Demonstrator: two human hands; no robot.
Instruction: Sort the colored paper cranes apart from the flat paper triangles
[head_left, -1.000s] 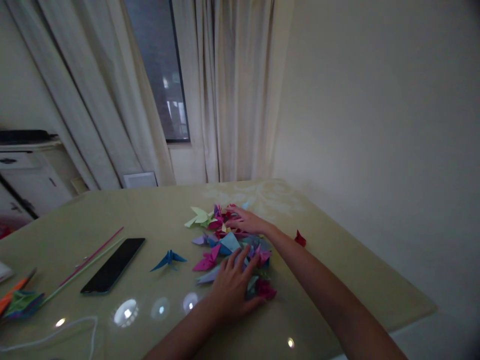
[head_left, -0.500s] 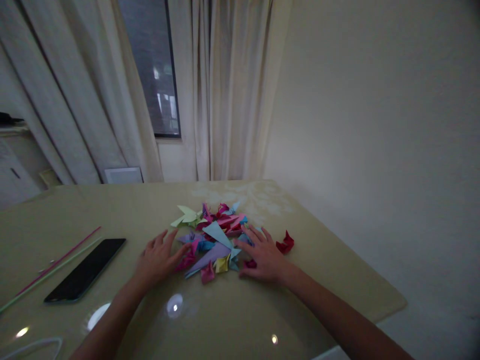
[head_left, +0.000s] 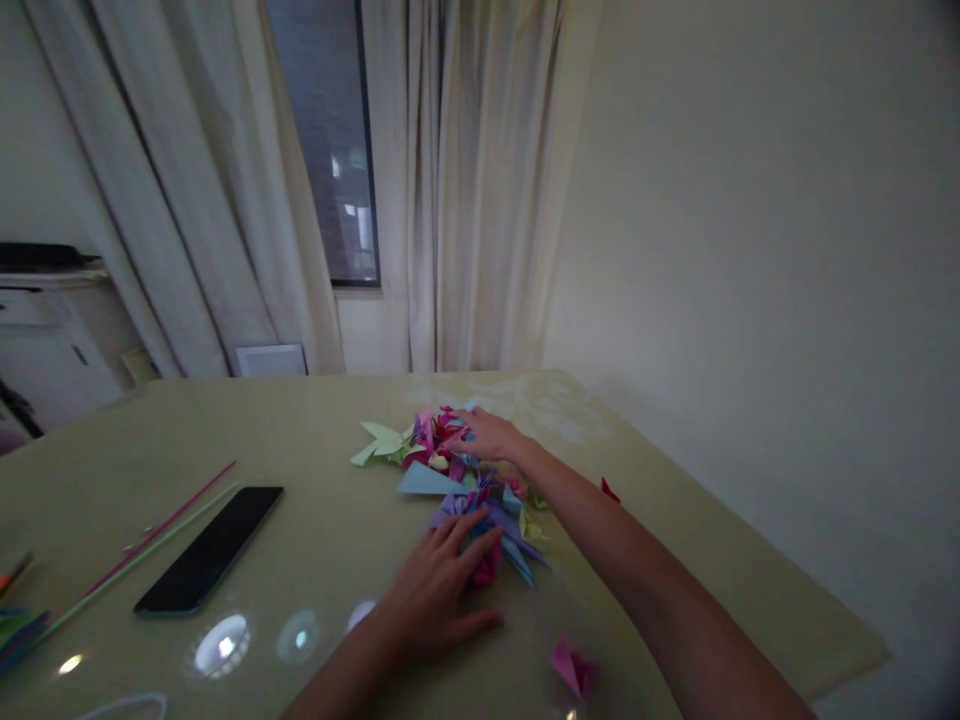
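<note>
A heap of folded paper pieces [head_left: 431,480] in pink, purple, blue, green and yellow lies on the table. My left hand [head_left: 446,580] rests at the near side of the heap, its fingers spread over purple and pink pieces. Farther back, my right hand [head_left: 487,435] reaches over the far part of the heap with its fingers apart, touching pink and red pieces. A pale green folded paper [head_left: 384,440] sticks out at the heap's left. One pink folded paper [head_left: 574,668] lies apart near the front, and a red one [head_left: 610,490] shows behind my right forearm.
A black phone [head_left: 214,548] lies on the left of the table [head_left: 315,430], beside a thin pink stick [head_left: 165,522] and a pale green stick [head_left: 142,560]. Colourful items [head_left: 19,625] show at the left edge. Curtains and a wall stand behind.
My left hand has moved right onto the near pieces, and my right hand has moved to the far side of the heap. Pieces have shifted; a pink one now lies apart in front. The view has turned left.
</note>
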